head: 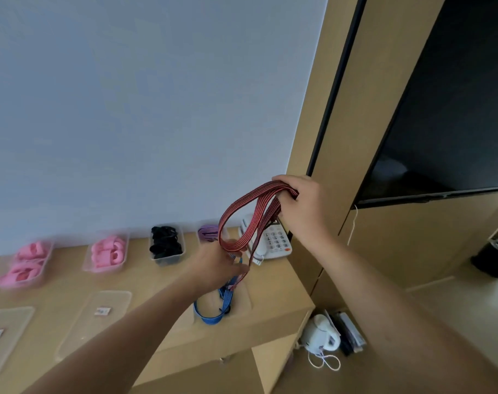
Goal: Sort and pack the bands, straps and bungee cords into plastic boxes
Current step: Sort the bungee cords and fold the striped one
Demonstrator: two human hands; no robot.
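Observation:
A red striped bungee cord (pixel 243 211) hangs in loops above the wooden desk (pixel 276 302). My right hand (pixel 301 206) grips its upper bunch, raised near the wall. Lower down, my left hand (pixel 218 265) pinches the cord's lower strand. Under my hands a blue striped bungee cord (pixel 213 315) lies coiled in a clear plastic box (pixel 246 297). Along the wall stand clear boxes of pink bands (pixel 107 253), another of pink bands (pixel 23 265), black straps (pixel 166 243) and purple bands (pixel 208 232).
Two clear lids (pixel 97 322) (pixel 3 336) lie flat at the desk's front left. A white telephone (pixel 270 240) sits at the back right corner. A white kettle (pixel 320 332) stands on the floor right of the desk, and a dark screen (pixel 441 103) hangs at the right.

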